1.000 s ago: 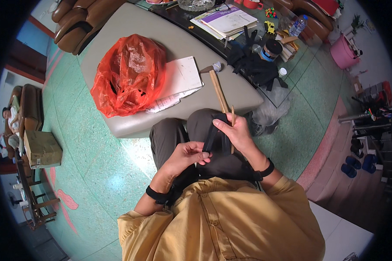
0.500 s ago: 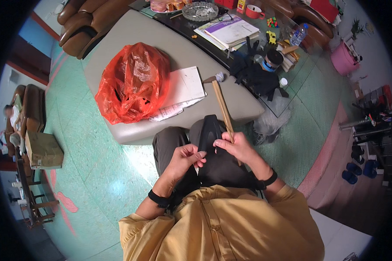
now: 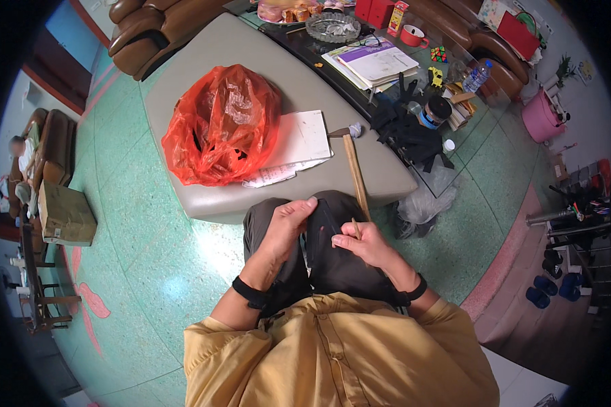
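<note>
A black, flat, elongated piece (image 3: 326,227) lies over my dark trousers on my lap; its outline blends with the cloth. My left hand (image 3: 288,220) is closed at its upper left edge, thumb pressed against the fingers. On the other side my right hand (image 3: 366,243) pinches a thin, light brown stick-like object (image 3: 356,226), its lower end hidden in the fingers. Just beyond the right hand, a long wooden strip (image 3: 356,173) leans against the edge of the grey padded bench (image 3: 377,159).
A red plastic bag (image 3: 220,129) and white board (image 3: 305,136) lie on the bench. Behind, a dark glass-topped table holds papers (image 3: 377,61), a glass ashtray (image 3: 332,28), a red mug (image 3: 413,36) and black gloves (image 3: 411,132). A cardboard box (image 3: 66,211) stands left.
My left hand has moved up to the black piece's edge. The right hand no longer overlaps the wooden strip and now shows a thin stick-like object. The view has shifted slightly.
</note>
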